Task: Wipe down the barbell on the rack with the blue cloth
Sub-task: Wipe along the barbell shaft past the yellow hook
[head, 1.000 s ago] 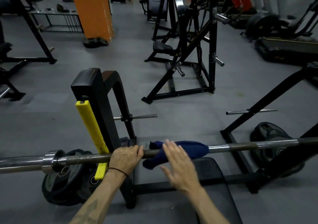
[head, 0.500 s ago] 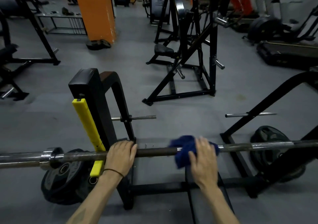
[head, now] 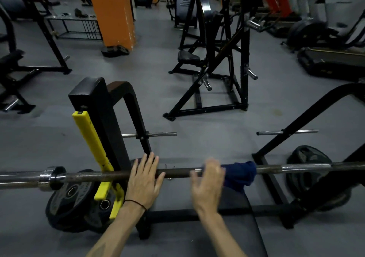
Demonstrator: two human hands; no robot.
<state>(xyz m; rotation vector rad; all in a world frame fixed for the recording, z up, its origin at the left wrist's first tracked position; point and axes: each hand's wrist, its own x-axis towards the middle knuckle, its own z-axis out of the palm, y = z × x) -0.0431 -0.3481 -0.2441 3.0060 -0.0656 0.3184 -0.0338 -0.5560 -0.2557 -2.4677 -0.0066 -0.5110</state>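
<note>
The barbell point(head: 177, 173) lies across the view on the black rack point(head: 102, 106), which has a yellow guard point(head: 89, 138). My left hand point(head: 145, 179) rests on the bar just right of the rack upright, fingers straight and spread over it. My right hand point(head: 207, 183) is blurred and curls over the bar further right, holding the left end of the blue cloth point(head: 241, 174). The cloth is wrapped over the bar and hangs a little below it. A bare chrome stretch of the bar shows right of the cloth.
A black bench pad point(head: 227, 233) sits below the bar under my arms. Weight plates lean at the lower left point(head: 69, 203) and at the right point(head: 308, 169). Plate pegs point(head: 162, 134) stick out behind the bar. Other black gym frames point(head: 215, 59) stand on the grey floor beyond.
My right hand has slid the blue cloth to the right along the bar. My left hand has gone from gripping the bar to lying on it with straight fingers.
</note>
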